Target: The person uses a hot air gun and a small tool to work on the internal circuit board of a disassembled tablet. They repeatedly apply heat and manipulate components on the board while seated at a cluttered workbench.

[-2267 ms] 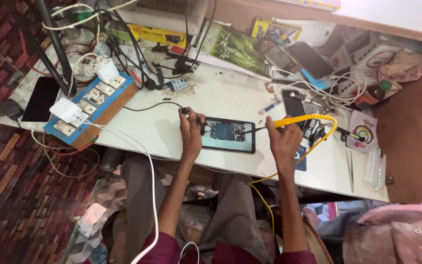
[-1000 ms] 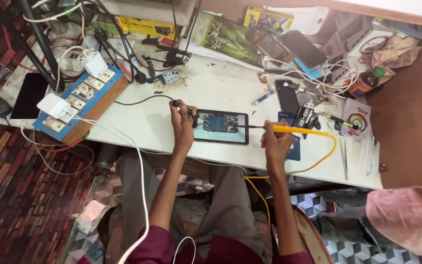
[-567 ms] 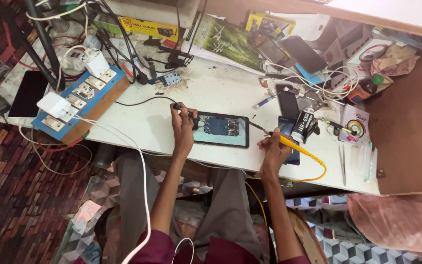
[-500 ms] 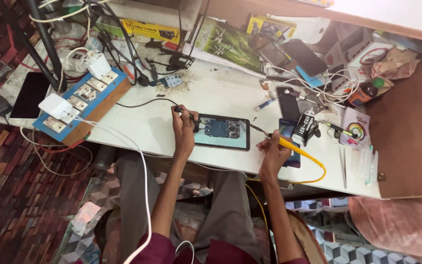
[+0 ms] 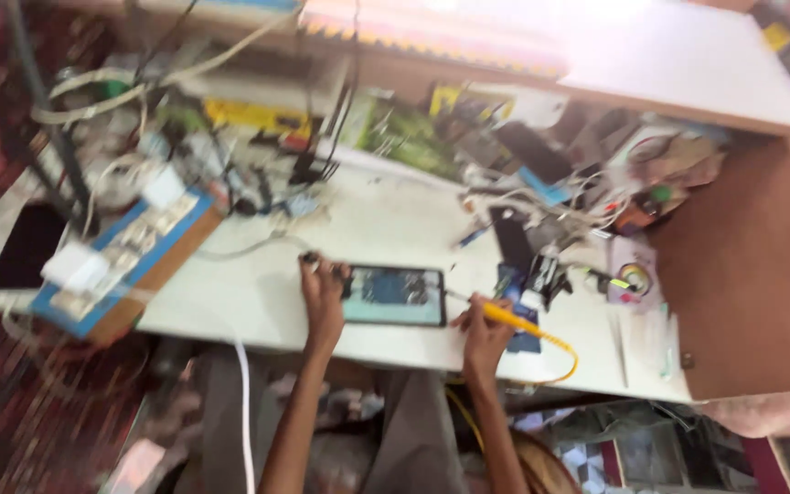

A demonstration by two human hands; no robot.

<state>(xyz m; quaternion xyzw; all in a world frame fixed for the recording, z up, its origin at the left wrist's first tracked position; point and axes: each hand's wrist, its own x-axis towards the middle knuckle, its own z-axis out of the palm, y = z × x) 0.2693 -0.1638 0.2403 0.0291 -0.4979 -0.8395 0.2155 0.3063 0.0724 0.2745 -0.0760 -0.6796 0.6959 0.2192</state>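
An opened tablet (image 5: 393, 296), its insides showing, lies flat on the white workbench (image 5: 386, 220) in front of me. My left hand (image 5: 324, 291) rests on the tablet's left edge and pinches a small dark tool there. My right hand (image 5: 485, 331) sits at the tablet's right edge and grips a yellow-handled soldering iron (image 5: 497, 314); its thin tip points left onto the tablet's right border. The iron's yellow cord (image 5: 555, 352) loops off the bench edge. The frame is motion-blurred.
A blue-edged switchboard (image 5: 125, 261) with a white plug sits at the left. A dark phone (image 5: 510, 240), small parts and tangled cables crowd the right and back of the bench. A brown panel (image 5: 742, 274) stands at the right. A white cable (image 5: 244, 412) hangs over my lap.
The view has swung and blurred. My right hand drew back toward the bench edge, keeping the iron's tip at the tablet's right border. My left hand stayed on the tablet's left edge.
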